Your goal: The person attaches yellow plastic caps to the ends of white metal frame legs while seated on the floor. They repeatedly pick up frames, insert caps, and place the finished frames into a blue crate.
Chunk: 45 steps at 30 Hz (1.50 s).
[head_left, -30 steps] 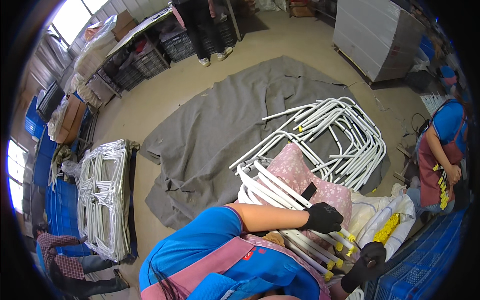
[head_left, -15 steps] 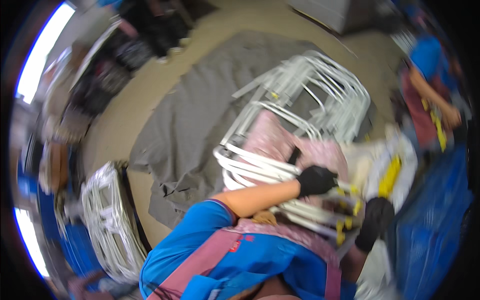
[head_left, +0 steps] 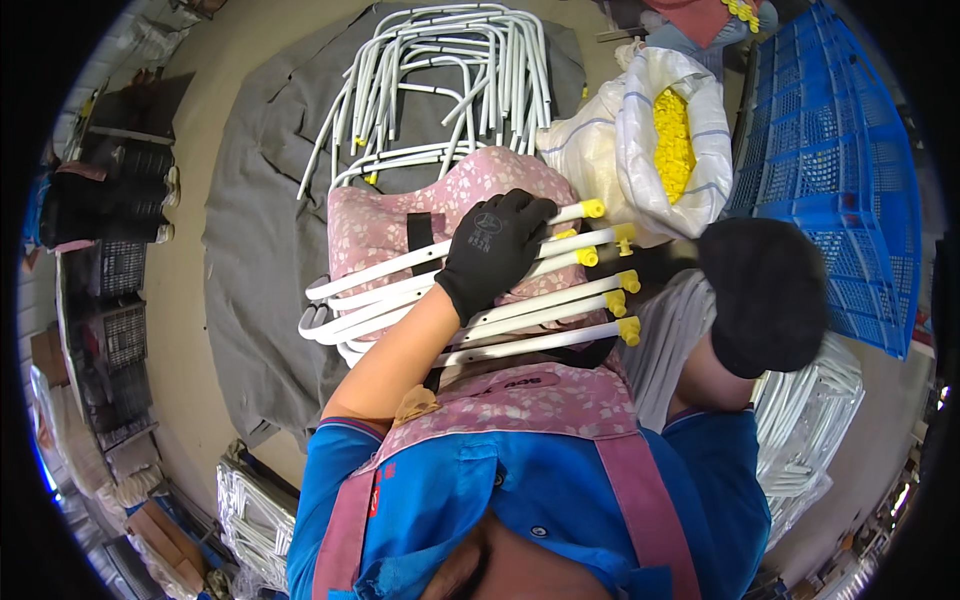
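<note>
Across my lap lie several white bent metal tube frames (head_left: 400, 273), their straight legs pointing right. Yellow plastic end caps (head_left: 628, 330) sit on the leg ends. My left hand (head_left: 495, 245), in a black glove, is closed over the upper tubes near their capped ends. To the right of those ends is my right hand (head_left: 765, 295), also black-gloved and raised close to the camera. Its outline is rounded and blurred, so its fingers cannot be made out. Beneath the tubes shows a pink floral apron (head_left: 370, 225) over my legs.
A white woven sack (head_left: 640, 110), open at the top, holds yellow caps (head_left: 672, 145). More white tube frames (head_left: 470, 40) are stacked on a grey cloth (head_left: 260, 230) ahead. Blue plastic crates (head_left: 840, 180) stand right. Wrapped frames (head_left: 810, 430) lie behind my right arm. Another person sits beyond the sack.
The view has turned, bringing the sack of caps and the blue crates ahead to the right. My right hand is higher and appears larger. My left hand remains on the tubes.
</note>
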{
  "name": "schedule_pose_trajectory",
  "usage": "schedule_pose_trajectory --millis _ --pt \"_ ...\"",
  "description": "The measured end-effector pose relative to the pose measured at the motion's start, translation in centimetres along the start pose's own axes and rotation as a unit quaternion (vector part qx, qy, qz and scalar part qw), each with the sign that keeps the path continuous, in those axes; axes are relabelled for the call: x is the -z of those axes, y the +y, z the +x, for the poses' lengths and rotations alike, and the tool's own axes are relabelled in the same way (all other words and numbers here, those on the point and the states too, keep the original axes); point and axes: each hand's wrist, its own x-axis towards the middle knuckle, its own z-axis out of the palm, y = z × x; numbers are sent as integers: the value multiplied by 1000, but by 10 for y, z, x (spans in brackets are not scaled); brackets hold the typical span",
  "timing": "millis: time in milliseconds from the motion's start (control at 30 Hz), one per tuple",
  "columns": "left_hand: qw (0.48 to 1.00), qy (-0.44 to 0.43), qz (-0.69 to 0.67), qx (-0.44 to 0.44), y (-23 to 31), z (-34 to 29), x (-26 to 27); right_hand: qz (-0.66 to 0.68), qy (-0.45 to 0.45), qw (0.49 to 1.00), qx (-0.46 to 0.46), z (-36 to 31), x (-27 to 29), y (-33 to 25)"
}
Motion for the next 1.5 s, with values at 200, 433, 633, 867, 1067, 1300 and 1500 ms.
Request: schedule_pose_trajectory --millis 200,433,633,867,1067,1300,1500 --pt "985 -74 135 -83 -4 1 11 38 107 991 -71 -11 -15 54" --pt "973 -174 122 -91 -12 12 34 85 123 988 -49 -3 -21 71" --pt "957 -180 193 -125 -20 12 21 98 131 984 -68 -6 -23 73" --pt "981 -40 128 -143 -31 5 7 40 120 990 -56 -3 -24 69" --pt "980 -18 137 -142 -29 4 2 37 163 985 -35 -1 -32 81" --pt "968 -31 193 -156 -26 13 -6 31 116 982 -143 20 -27 105" --pt "961 -24 217 -169 -26 17 -12 -6 87 994 -59 35 -8 124"
